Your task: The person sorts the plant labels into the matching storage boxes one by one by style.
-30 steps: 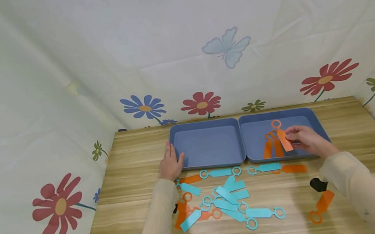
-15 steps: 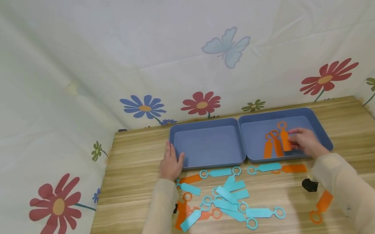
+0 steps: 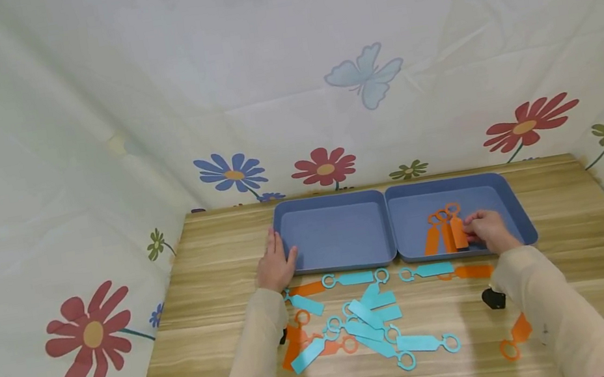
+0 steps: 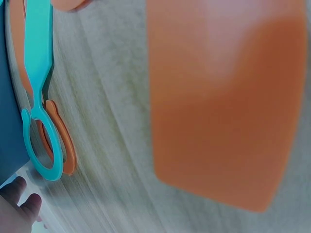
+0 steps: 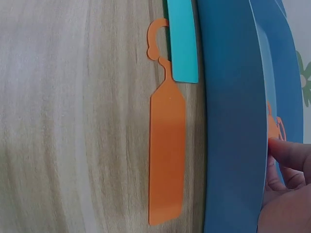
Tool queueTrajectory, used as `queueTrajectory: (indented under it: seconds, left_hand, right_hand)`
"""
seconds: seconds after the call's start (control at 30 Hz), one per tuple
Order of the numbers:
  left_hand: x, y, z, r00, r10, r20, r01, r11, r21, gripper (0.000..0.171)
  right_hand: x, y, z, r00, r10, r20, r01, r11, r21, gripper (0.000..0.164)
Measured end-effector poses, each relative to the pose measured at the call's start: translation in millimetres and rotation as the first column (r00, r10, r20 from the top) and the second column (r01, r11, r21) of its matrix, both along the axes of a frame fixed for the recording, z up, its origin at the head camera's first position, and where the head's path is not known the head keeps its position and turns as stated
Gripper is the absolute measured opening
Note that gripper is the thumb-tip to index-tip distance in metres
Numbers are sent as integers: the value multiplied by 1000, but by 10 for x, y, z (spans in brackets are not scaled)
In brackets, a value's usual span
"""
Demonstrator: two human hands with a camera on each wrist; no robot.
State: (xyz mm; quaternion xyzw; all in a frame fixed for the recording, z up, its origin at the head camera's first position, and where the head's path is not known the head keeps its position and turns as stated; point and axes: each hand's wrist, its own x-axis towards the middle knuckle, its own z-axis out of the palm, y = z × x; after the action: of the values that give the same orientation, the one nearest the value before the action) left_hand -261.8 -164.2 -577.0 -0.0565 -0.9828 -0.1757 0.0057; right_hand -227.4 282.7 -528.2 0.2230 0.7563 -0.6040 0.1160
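Note:
My right hand (image 3: 489,230) pinches an orange ring-ended tag (image 3: 459,233) by its right edge, low inside the right blue tray (image 3: 502,203). Its ring points to the back, and it overlaps one of the orange tags (image 3: 432,240) lying just to its left. In the right wrist view, thumb and fingers (image 5: 291,154) are past the tray wall, which hides most of that tag. My left hand (image 3: 276,265) rests at the left wall of the left blue tray (image 3: 340,267), fingers straight and thumb spread toward the tray's inside.
In front of the trays, turquoise tags (image 3: 368,326) and orange tags (image 3: 294,344) overlap in a loose pile on the wooden table (image 3: 216,248). An orange tag (image 3: 472,271) lies partly under a turquoise tag (image 3: 432,270). Another orange tag (image 3: 520,328) is beside my right forearm.
My right hand has lowered the orange tag into the right tray, turning it straighter and bringing it beside the other orange tags. My left hand stays in place.

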Motion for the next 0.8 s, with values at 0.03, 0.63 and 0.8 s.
queueTrajectory:
  seconds: [0.03,0.63,0.8]
  left_hand:
    - [-1,-2,-7,1000,0,-2,0,1000,2,67]
    - [-20,-16,-66,1000,-5,-29,6,1000,26,67]
    - [-29,-22,-73,999,-9,-34,10,1000,28,67]
  right_hand:
    - [-2,-1,-4,1000,3,6,-3,1000,4,6]
    - [-11,-94,-24,994,84,77,-106,932,348,15]
    - [-28,-96,-21,989,120,84,-146,858,492,29]
